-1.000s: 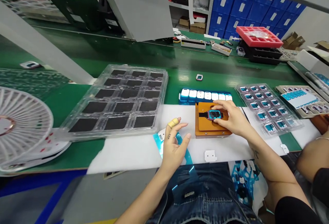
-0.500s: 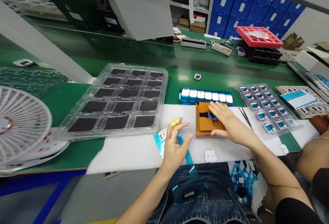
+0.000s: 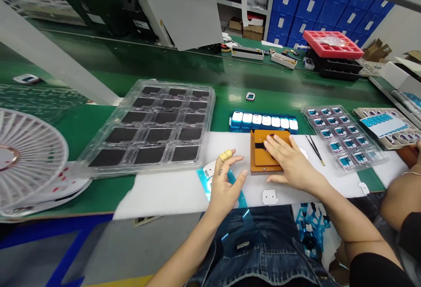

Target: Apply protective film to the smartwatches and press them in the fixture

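The orange fixture (image 3: 259,159), right of centre on white foam (image 3: 164,194), is partly covered by the right hand (image 3: 292,166), fingers outspread; the left hand (image 3: 224,188) is loosely open by blue film (image 3: 242,200). Through uneven palm pressure, any hidden part could be skewed.

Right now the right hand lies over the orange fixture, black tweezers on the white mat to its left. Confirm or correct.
Wrong side: the head view shows the black tweezers on the white mat, right of the orange fixture, which the right hand lies over.
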### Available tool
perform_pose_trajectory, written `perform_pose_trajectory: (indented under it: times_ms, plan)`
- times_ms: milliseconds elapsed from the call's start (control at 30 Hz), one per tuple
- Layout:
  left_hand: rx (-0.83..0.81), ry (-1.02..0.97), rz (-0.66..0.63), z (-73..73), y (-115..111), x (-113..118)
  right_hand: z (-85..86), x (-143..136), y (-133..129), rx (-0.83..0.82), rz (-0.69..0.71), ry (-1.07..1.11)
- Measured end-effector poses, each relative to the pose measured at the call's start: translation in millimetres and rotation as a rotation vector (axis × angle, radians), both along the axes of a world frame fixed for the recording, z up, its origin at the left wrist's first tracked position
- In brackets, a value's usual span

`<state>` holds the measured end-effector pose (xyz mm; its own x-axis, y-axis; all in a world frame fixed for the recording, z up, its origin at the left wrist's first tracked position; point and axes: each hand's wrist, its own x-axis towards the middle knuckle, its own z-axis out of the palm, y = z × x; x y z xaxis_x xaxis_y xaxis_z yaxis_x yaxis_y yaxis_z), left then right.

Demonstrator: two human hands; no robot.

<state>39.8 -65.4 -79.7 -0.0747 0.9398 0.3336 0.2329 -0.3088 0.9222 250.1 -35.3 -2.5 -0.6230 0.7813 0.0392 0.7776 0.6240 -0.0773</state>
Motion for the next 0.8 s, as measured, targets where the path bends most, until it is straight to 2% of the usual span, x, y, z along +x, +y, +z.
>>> perform_pose_trajectory:
  times_ms: [100, 200, 300, 400, 533, 633, 700, 800]
  plan:
    - [0.007, 0.022, 0.008, 0.7, 0, 1, -4.1, 2, 1, -0.003, 0.01, 0.072]
    - [0.032, 0.061, 0.009, 4.1, 0, 1, -16.9, 12, 3, 0.041, 0.032, 0.384]
    - [0.089, 0.151, -0.025, 14.4, 0, 1, -31.3, 27, 6, 0.172, -0.094, 0.854]
    - [0.179, 0.264, -0.109, 34.0, 5, 2, -38.6, 35, 8, 0.203, -0.233, 1.105]
    - [0.259, 0.46, -0.283, 67.3, 24, 11, -38.3, 34, 7, 0.12, -0.253, 1.151]
    - [0.263, 0.666, -0.424, 87.1, 45, 26, -37.3, 31, 5, 0.127, -0.244, 1.125]
    - [0.257, 0.796, -0.473, 95.1, 60, 39, -37.7, 31, 4, 0.16, -0.243, 1.128]
    - [0.245, 0.953, -0.47, 101.3, 77, 57, -39.6, 34, 5, 0.179, -0.247, 1.143]
